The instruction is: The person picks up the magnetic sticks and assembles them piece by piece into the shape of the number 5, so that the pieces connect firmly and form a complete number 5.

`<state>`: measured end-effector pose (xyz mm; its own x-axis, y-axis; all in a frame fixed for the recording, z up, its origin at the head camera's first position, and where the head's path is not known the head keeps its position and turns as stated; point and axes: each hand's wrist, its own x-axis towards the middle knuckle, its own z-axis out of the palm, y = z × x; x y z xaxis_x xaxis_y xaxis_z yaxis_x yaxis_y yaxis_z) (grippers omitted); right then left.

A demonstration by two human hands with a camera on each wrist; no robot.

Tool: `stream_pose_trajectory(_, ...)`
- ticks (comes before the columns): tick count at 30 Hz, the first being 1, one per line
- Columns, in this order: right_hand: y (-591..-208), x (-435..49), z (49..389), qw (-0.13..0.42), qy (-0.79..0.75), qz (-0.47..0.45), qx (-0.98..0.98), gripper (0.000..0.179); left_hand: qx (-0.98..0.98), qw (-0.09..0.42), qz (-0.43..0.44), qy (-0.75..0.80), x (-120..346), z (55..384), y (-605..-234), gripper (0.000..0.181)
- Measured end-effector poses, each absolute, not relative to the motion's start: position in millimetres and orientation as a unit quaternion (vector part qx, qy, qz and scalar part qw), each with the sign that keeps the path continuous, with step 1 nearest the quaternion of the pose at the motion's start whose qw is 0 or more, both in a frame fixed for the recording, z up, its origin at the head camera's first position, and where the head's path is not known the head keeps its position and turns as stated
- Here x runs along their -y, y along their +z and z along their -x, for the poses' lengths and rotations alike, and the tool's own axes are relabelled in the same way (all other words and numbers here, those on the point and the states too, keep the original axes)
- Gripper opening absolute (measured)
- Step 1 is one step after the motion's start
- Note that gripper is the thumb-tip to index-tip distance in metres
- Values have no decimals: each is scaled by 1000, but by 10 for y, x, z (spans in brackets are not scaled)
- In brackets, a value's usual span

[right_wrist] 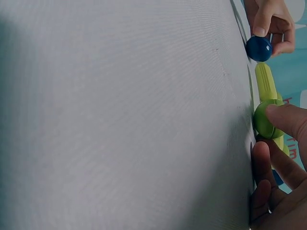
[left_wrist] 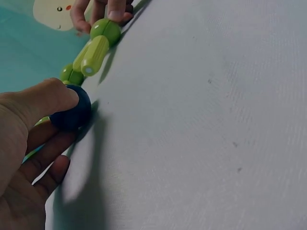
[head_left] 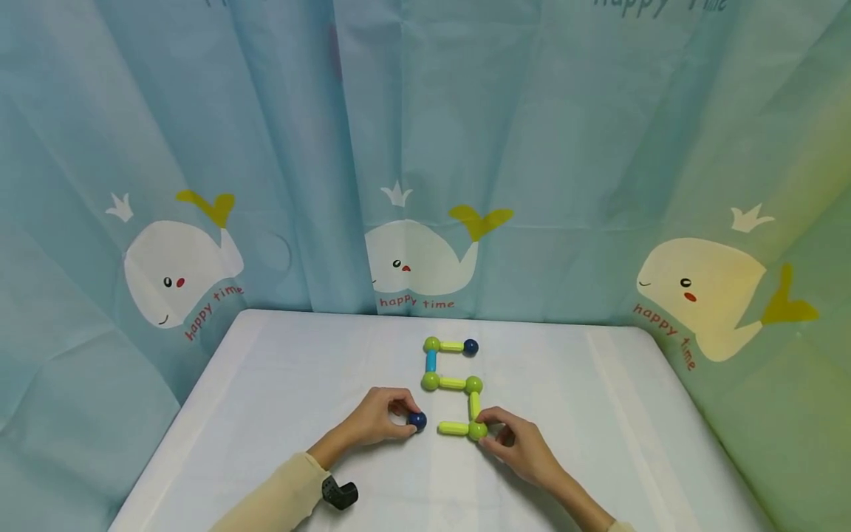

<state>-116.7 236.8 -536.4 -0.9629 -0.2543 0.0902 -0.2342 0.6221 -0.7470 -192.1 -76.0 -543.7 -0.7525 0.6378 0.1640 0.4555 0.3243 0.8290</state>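
Note:
My left hand (head_left: 380,419) pinches a dark blue ball (head_left: 417,421) between thumb and fingers, low over the table. A short gap separates that ball from the free end of a yellow-green rod (head_left: 453,428). The rod's other end joins a green ball (head_left: 477,431), which my right hand (head_left: 521,445) grips by thumb and fingertips. From there an S-shaped chain of rods and balls runs back: an upright yellow-green rod (head_left: 475,405), two green balls in the middle row, a blue rod (head_left: 431,362), a far green ball (head_left: 432,344) and a dark blue end ball (head_left: 470,347).
The pieces lie on a white-covered table (head_left: 572,369). Behind and around it hangs a blue-green curtain (head_left: 565,185) with printed whales. A black strap piece (head_left: 340,493) sits at the left wrist, beside the beige sleeve (head_left: 282,495).

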Motion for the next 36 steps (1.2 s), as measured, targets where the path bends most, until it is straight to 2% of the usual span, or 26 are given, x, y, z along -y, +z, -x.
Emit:
stream_pose_trajectory(20,-5352,-2362,1182,15,-420,134,-898,31,-809,93,-331,477,732,1904,-5448,23)
stream_pose_trajectory(36,-5336,-2363,1180,15,-426,138,-894,30,-804,109,-332,482,648,1888,-5468,23)
